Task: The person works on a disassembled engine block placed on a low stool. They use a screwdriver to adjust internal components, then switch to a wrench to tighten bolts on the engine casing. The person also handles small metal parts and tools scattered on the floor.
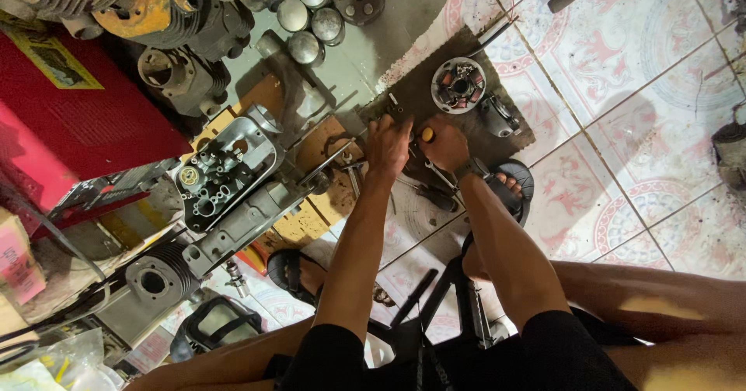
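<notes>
My left hand (387,144) and my right hand (446,145) meet over a dark mat (420,96) on the floor. In my right hand is a screwdriver with a yellow-orange handle end (427,135). My left hand pinches a small metal part (394,111) right beside it; what it is cannot be made out. A round stator plate with copper coils (458,85) lies just beyond my hands, with a dark metal part (497,116) to its right.
An open engine crankcase (233,177) with a finned cylinder (154,282) lies at left on boards. Cylinders (183,76) and round pistons (307,22) are piled at the top, beside a red box (85,119). My sandalled feet (509,189) rest on patterned tiles (622,88).
</notes>
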